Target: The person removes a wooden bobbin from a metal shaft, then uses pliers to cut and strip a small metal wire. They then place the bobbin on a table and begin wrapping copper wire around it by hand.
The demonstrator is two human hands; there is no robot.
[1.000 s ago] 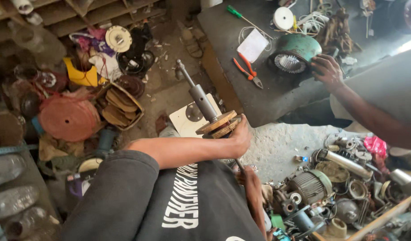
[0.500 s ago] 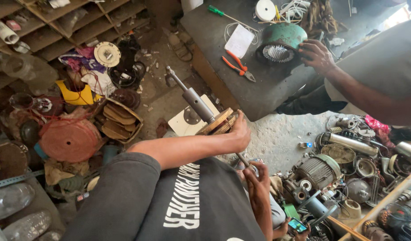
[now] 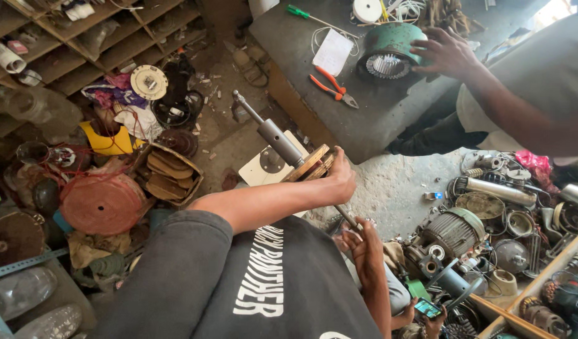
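Note:
My left hand (image 3: 339, 179) is shut around a brown wound disc (image 3: 309, 164) fitted on a long steel shaft (image 3: 277, 137). The shaft tilts up and away to the left over the floor. Below the disc, my right hand (image 3: 364, 248) pinches the thin lower end of the shaft, close to my black printed shirt (image 3: 270, 289). On the dark workbench (image 3: 376, 122) beyond, another person's hand (image 3: 445, 53) rests on a round green motor housing (image 3: 392, 47).
Orange-handled pliers (image 3: 333, 85), a white paper (image 3: 333, 51) and a green screwdriver (image 3: 299, 11) lie on the bench. Motor parts (image 3: 483, 216) pile up at the right, next to a phone (image 3: 427, 307). A red disc (image 3: 100, 204), scrap and wooden shelves (image 3: 82, 37) fill the left.
My right hand has come up to the shaft's lower end. The rotor stays in my left hand, and the other person's hand has shifted on the green housing.

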